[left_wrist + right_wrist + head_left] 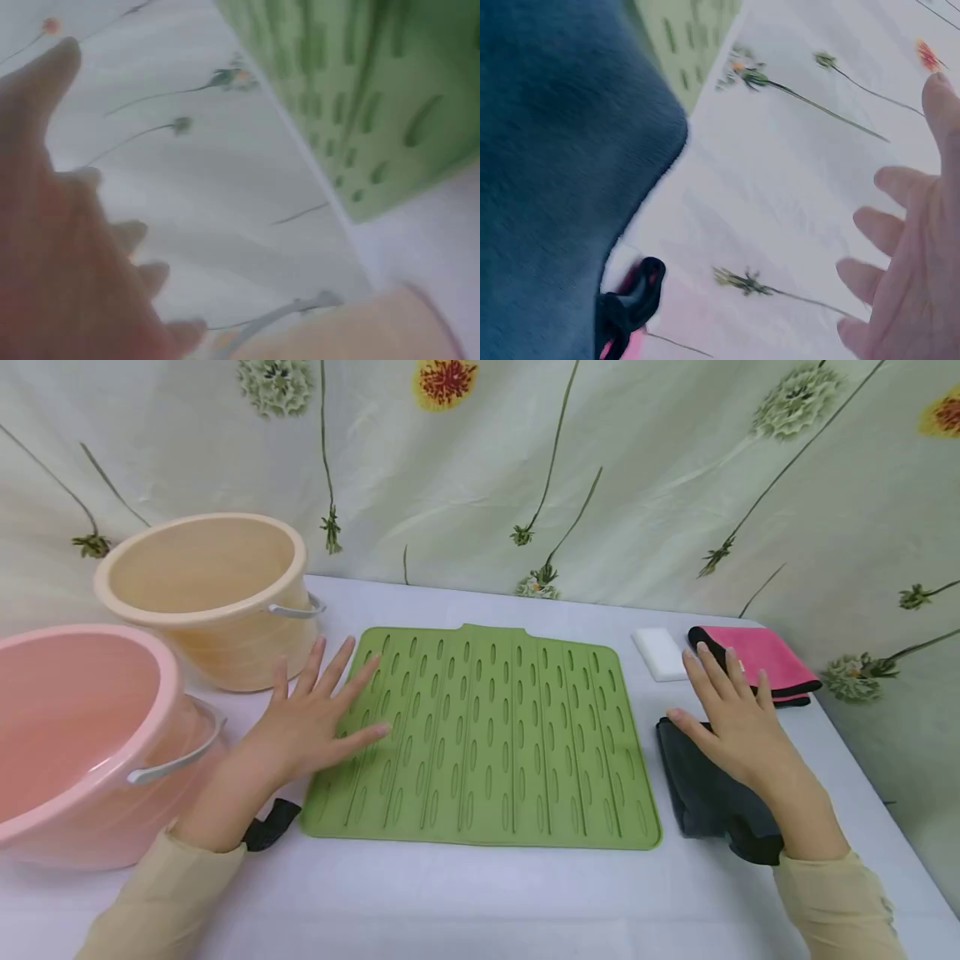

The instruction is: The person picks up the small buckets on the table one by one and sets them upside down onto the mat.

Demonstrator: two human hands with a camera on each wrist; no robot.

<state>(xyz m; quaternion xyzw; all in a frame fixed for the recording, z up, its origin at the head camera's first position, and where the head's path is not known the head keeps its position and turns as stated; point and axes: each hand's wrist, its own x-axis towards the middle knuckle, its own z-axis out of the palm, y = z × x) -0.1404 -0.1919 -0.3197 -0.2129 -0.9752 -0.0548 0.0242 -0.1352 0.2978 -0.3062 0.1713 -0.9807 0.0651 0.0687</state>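
My left hand (pixel 311 727) is spread with straight fingers over the left edge of a green slotted silicone mat (pixel 480 735). It holds nothing; in the left wrist view the hand (pixel 82 240) shows its fingers apart, with the mat (pixel 375 97) at upper right. On the right, my right hand (pixel 738 735) is likewise spread flat and holds nothing, overlapping a dark folded cloth (pixel 693 785) in the head view. Just beyond its fingertips lie a white sponge block (pixel 660 653) and a pink cloth with black edging (pixel 772 656).
A pink bucket (pixel 168 677) with a grey handle stands at the left, close by my left forearm. Behind it is a cream bucket (pixel 225 647). A white cloth (pixel 465 893) covers the table, and a flower-print curtain (pixel 450 485) hangs along the back.
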